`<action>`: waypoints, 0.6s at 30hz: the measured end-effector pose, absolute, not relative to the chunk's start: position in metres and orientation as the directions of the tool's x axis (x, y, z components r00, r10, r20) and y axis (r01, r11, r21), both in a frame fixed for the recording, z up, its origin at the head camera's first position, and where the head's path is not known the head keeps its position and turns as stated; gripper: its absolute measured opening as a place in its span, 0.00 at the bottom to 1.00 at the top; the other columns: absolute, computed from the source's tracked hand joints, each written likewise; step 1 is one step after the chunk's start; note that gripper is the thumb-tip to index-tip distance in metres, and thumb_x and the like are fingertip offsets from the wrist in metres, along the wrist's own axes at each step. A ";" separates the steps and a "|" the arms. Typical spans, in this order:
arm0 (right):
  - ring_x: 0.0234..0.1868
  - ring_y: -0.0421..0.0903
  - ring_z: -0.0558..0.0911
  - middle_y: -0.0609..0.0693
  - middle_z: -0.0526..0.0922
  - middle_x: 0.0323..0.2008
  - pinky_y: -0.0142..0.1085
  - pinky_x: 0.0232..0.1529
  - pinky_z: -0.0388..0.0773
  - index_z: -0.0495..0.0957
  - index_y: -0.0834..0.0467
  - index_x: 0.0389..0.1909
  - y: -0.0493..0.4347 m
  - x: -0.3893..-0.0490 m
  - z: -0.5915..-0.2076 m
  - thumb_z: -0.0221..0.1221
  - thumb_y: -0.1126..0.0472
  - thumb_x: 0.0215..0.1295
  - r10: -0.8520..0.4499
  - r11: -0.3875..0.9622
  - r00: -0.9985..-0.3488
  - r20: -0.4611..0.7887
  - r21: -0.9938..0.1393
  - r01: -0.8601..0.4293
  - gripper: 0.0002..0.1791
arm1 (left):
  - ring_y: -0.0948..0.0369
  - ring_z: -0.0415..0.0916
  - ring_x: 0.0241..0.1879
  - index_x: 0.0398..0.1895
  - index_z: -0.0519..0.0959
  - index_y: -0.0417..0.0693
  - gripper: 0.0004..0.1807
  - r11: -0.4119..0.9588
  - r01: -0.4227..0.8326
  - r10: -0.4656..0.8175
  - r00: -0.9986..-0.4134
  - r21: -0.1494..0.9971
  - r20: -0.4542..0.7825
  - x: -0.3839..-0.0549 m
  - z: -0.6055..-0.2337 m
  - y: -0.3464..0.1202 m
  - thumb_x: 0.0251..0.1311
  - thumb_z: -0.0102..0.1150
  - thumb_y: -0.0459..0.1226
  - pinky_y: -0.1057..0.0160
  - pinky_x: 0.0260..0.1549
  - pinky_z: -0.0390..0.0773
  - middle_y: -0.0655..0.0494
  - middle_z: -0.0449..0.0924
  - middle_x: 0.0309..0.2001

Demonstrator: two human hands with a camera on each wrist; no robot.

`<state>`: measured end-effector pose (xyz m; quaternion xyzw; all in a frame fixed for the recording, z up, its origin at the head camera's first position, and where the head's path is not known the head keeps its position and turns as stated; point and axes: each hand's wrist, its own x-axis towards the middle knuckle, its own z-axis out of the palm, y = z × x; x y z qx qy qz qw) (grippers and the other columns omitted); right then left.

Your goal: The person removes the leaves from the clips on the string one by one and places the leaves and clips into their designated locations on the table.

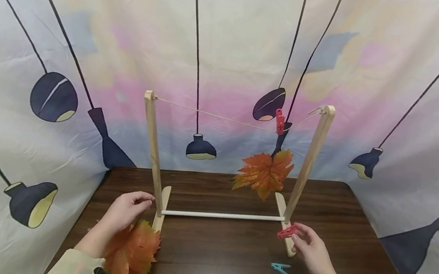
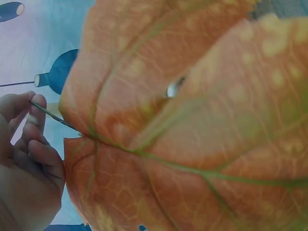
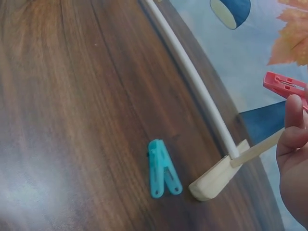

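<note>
Closest thing to the camera is a big orange leaf point(image 2: 192, 130), filling most of the left wrist view and sitting at the lower left of the head view. The left hand point(image 1: 127, 211) has its stem point(image 2: 54, 117) pinched between the fingertips, other fingers curled in. The right hand point(image 1: 311, 249), lower right of the head view, has a red clothespin point(image 1: 287, 231) between thumb and fingers, so it's pretty much closed up on that. A teal clothespin point(image 1: 280, 269) is lying on the brown table point(image 1: 213, 260) just below it in the frame.

Centre of frame there's a wooden stand point(image 1: 151, 150) with a white rod point(image 1: 224, 216) low down and a string point(image 1: 214, 115) across the top. Right of centre, another red clothespin point(image 1: 280, 121) is on the string, with a second orange leaf point(image 1: 264, 173) hanging below; can't really make out its stem against the dark lamp print.
</note>
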<state>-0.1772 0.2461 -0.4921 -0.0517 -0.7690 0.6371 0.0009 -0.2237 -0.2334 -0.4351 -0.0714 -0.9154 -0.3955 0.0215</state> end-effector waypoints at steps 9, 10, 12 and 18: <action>0.42 0.52 0.78 0.68 0.69 0.56 0.37 0.41 0.78 0.61 0.68 0.63 0.252 -0.174 -0.505 0.53 0.63 0.68 0.084 0.197 -0.992 -0.095 -0.974 0.110 0.26 | 0.52 0.77 0.45 0.44 0.82 0.48 0.09 0.710 0.152 0.165 -0.985 0.688 0.048 -0.225 -0.457 -0.234 0.63 0.56 0.36 0.51 0.43 0.75 0.52 0.82 0.43; 0.43 0.53 0.78 0.68 0.69 0.56 0.37 0.41 0.78 0.61 0.68 0.63 0.252 -0.174 -0.507 0.53 0.63 0.68 0.086 0.195 -0.991 -0.101 -0.974 0.116 0.26 | 0.52 0.77 0.45 0.43 0.83 0.48 0.09 0.717 0.157 0.171 -0.984 0.679 0.046 -0.225 -0.459 -0.233 0.62 0.56 0.36 0.51 0.43 0.75 0.52 0.82 0.43; 0.45 0.54 0.77 0.68 0.69 0.56 0.35 0.41 0.78 0.61 0.67 0.63 0.253 -0.173 -0.510 0.54 0.62 0.68 0.090 0.198 -0.989 -0.115 -0.971 0.131 0.26 | 0.51 0.77 0.46 0.43 0.83 0.48 0.09 0.733 0.165 0.188 -0.981 0.660 0.036 -0.224 -0.464 -0.232 0.62 0.56 0.36 0.50 0.44 0.74 0.52 0.82 0.43; 0.42 0.54 0.78 0.67 0.70 0.56 0.35 0.39 0.78 0.62 0.67 0.63 0.254 -0.168 -0.519 0.53 0.63 0.68 0.100 0.223 -0.984 -0.150 -0.960 0.169 0.25 | 0.55 0.77 0.43 0.42 0.83 0.46 0.09 0.744 0.152 0.222 -0.975 0.651 -0.026 -0.220 -0.484 -0.230 0.61 0.57 0.35 0.53 0.42 0.75 0.53 0.82 0.42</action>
